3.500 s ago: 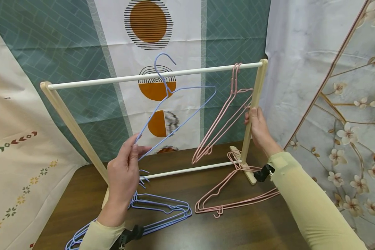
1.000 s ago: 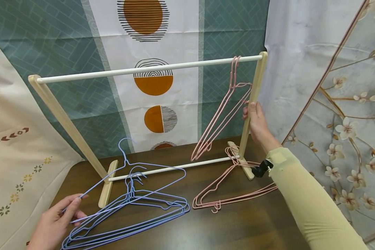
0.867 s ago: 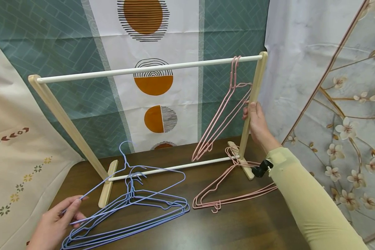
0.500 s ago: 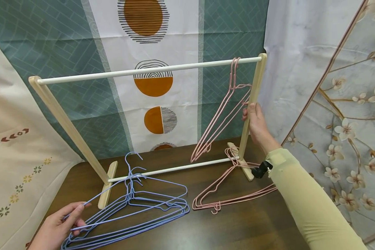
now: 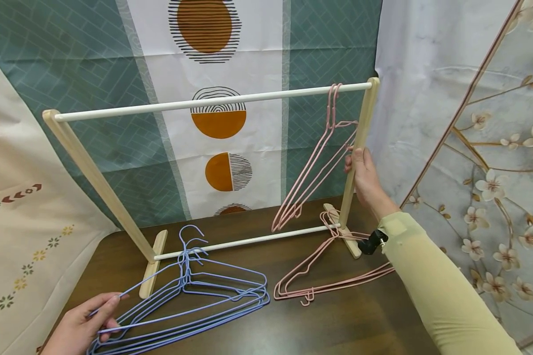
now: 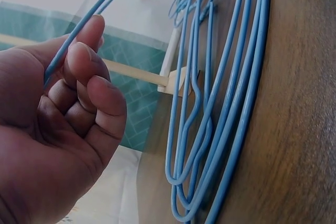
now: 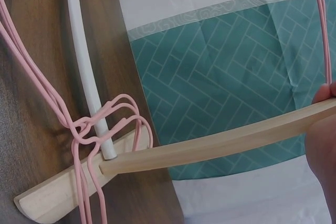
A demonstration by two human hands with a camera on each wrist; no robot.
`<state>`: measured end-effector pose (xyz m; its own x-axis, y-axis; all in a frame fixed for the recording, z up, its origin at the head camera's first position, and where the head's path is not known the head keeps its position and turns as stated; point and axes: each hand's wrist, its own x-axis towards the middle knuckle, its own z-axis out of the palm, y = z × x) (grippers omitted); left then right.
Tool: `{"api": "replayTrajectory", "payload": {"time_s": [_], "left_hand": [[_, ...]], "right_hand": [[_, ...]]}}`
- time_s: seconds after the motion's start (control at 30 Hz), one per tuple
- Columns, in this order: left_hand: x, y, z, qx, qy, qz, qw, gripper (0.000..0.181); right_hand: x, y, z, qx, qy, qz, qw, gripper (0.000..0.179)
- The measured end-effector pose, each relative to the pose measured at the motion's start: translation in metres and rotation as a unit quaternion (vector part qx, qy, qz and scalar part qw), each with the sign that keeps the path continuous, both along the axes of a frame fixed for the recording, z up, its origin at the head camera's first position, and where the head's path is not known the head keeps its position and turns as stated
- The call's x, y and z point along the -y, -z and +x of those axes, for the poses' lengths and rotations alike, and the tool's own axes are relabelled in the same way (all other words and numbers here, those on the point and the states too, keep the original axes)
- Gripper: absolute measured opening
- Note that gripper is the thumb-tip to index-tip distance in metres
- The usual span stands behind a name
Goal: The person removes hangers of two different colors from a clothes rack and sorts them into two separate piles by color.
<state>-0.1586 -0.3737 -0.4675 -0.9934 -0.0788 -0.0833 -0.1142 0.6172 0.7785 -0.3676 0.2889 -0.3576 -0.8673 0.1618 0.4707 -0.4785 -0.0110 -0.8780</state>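
My left hand [image 5: 86,323] pinches one end of a blue hanger [image 5: 231,266] between thumb and fingers. The hanger lies over a pile of several blue hangers [image 5: 195,331] on the table, its hook beside theirs. In the left wrist view its wire [image 6: 79,29] runs between thumb and fingertips. My right hand [image 5: 366,180] grips the right wooden post [image 5: 365,123] of a small garment rack; the right wrist view shows only part of that hand [image 7: 323,145]. Close to it, pink hangers [image 5: 310,165] hang from the rack's white top rod [image 5: 266,97].
More pink hangers [image 5: 337,290] lie on the dark wooden table [image 5: 302,330] at the right, their hooks by the rack's right foot [image 7: 47,195]. A white lower rod [image 5: 257,240] joins the two feet. Patterned cloths [image 5: 333,49] surround the table.
My left hand has brought the blue hanger from beside the top rod down and left, then lowered it over the blue pile. The right hand keeps its grip on the post.
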Motion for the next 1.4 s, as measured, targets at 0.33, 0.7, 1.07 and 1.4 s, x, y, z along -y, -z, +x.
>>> {"api": "replayTrajectory", "payload": {"time_s": [0.33, 0.7, 1.07, 1.4], "left_hand": [[0.006, 0.005, -0.002, 0.030, 0.004, 0.007, 0.9995, 0.042], [0.010, 0.013, -0.014, -0.018, 0.061, -0.203, 0.9772, 0.039], [0.007, 0.029, -0.015, -0.099, 0.069, -0.265, 0.9567, 0.005], [0.006, 0.022, -0.020, -0.059, 0.098, -0.287, 0.9511, 0.018]], "right_hand": [[0.000, 0.000, 0.001, -0.003, 0.000, 0.002, 1.0000, 0.038], [0.000, 0.001, 0.001, -0.004, 0.000, 0.002, 1.0000, 0.035], [0.000, 0.002, -0.001, -0.008, -0.002, -0.007, 0.9999, 0.032], [0.001, 0.000, 0.002, -0.008, -0.003, 0.000, 1.0000, 0.032]]}}
